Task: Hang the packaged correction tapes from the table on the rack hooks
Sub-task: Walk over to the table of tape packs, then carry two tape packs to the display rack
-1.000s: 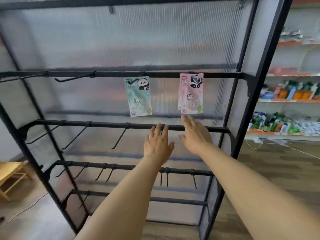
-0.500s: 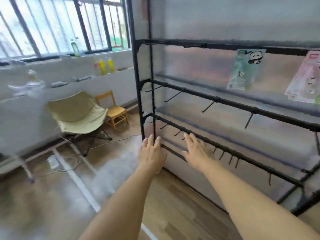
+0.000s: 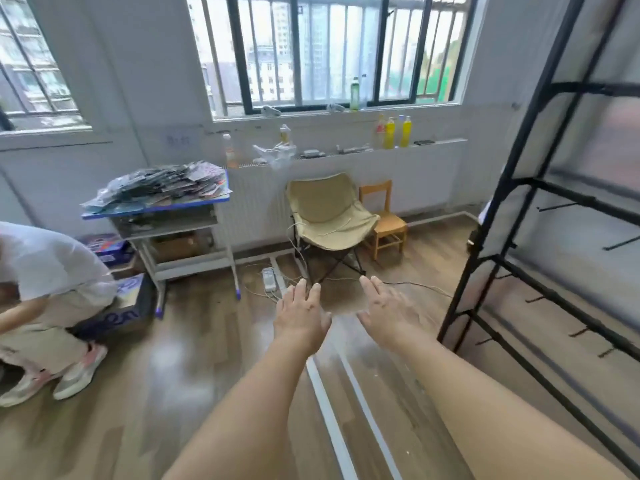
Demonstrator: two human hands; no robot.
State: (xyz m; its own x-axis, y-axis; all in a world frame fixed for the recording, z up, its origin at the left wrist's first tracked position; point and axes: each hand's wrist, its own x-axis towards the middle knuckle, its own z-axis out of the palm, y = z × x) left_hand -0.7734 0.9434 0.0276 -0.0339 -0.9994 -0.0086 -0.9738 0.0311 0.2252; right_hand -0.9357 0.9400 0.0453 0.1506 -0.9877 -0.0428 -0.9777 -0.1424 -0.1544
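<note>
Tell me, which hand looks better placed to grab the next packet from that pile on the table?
Probably the left hand. Both hands are open and empty, but the pile of packets on the table lies off to the left, while the right hand is nearer the rack.

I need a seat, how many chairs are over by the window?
2: a beige folding fabric chair below the window, and a small wooden chair touching its right side.

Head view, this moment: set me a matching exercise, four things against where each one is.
Things:
1. pile of packages
2. folding chair
3. rack
4. crouching person

Places:
A. far left of the view
B. right edge of the view
C. on the table with the blue edge
D. under the window, beside the wooden chair

Pairs: 1-C, 2-D, 3-B, 4-A
</note>
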